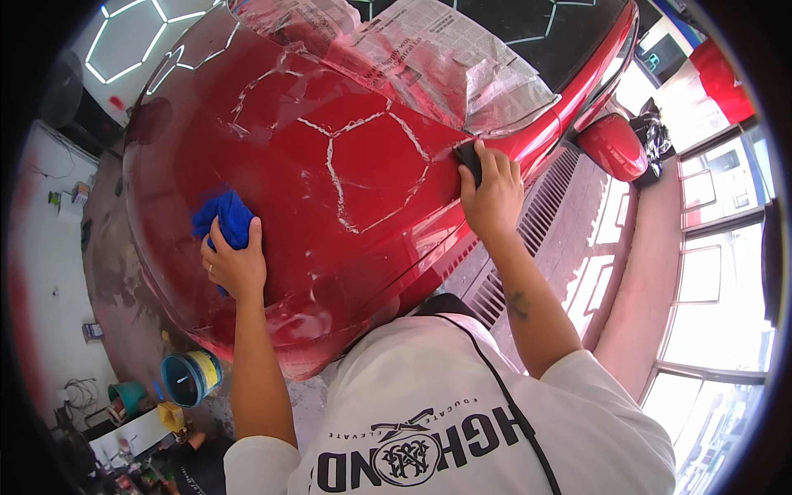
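Note:
A glossy red car hood (371,177) fills the middle of the view, with hexagon light reflections across it. My left hand (235,266) is closed on a crumpled blue cloth (233,220) that rests on the hood's left part. Near the base of the windshield, my right hand (495,190) grips a small dark block (470,162) against the paint at the hood's right edge. Its exact kind is partly hidden by my fingers. Newspaper and clear plastic sheeting (462,70) cover the area between hood and windshield.
A red side mirror (612,147) juts out at the right, beside a black plastic bag (652,136). A floor grating (536,223) runs alongside the car. At lower left stand a blue bucket (191,378), a green bucket (126,398) and a cluttered bench. Tall windows (714,272) line the right.

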`<control>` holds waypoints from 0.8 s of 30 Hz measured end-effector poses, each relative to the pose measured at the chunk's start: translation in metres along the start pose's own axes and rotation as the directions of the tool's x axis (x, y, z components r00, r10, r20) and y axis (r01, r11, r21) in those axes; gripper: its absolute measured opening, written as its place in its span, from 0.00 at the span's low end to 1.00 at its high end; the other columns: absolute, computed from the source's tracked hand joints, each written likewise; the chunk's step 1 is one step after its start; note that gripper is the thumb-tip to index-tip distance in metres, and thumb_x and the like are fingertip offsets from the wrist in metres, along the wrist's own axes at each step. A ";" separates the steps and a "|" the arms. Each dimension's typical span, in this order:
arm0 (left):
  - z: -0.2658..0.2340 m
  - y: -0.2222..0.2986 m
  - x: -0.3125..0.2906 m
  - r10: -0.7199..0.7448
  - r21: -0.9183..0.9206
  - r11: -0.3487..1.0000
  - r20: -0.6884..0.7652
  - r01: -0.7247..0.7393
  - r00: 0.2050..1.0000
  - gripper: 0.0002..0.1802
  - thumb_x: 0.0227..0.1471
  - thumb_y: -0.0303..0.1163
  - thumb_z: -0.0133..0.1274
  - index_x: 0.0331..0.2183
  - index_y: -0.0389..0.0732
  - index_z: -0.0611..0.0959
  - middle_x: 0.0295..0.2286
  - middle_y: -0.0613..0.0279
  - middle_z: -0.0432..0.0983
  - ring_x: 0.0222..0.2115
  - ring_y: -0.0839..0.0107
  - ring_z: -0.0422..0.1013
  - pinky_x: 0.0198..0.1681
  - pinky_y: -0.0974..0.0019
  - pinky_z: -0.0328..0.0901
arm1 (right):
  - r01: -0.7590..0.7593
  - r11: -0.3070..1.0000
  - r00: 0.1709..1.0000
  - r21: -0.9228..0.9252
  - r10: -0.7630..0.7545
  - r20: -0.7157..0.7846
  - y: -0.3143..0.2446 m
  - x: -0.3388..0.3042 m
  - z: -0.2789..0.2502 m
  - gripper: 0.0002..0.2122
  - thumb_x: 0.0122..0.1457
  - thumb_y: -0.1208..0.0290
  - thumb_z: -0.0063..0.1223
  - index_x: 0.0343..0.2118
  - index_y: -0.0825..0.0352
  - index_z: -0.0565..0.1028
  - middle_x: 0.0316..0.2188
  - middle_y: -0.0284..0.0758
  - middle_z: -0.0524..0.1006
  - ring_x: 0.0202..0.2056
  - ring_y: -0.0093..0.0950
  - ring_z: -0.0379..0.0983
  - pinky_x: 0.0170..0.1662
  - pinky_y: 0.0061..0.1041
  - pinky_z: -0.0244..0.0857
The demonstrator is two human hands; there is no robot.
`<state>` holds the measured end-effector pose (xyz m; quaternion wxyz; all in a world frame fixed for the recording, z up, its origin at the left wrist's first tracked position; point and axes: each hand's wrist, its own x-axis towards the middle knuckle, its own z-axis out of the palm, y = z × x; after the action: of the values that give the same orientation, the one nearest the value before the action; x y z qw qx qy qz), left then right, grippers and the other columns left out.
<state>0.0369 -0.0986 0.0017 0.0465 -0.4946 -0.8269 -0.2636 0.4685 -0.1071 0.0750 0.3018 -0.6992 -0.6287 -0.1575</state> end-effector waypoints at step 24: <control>0.003 0.002 -0.006 -0.017 -0.015 1.000 -0.078 0.016 0.997 0.48 0.57 0.67 0.68 0.69 0.53 0.76 0.64 0.44 0.70 0.63 0.36 0.69 0.65 0.36 0.67 | 0.434 0.887 0.821 0.157 -0.461 0.338 0.026 0.060 -0.019 0.26 0.61 0.64 0.69 0.63 0.60 0.79 0.53 0.36 0.83 0.52 0.39 0.78 0.55 0.46 0.73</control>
<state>0.0414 -0.1010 -0.0020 0.0731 -0.4775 -0.8264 -0.2892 0.5064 -0.0720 0.1196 0.1592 -0.5375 -0.8253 -0.0678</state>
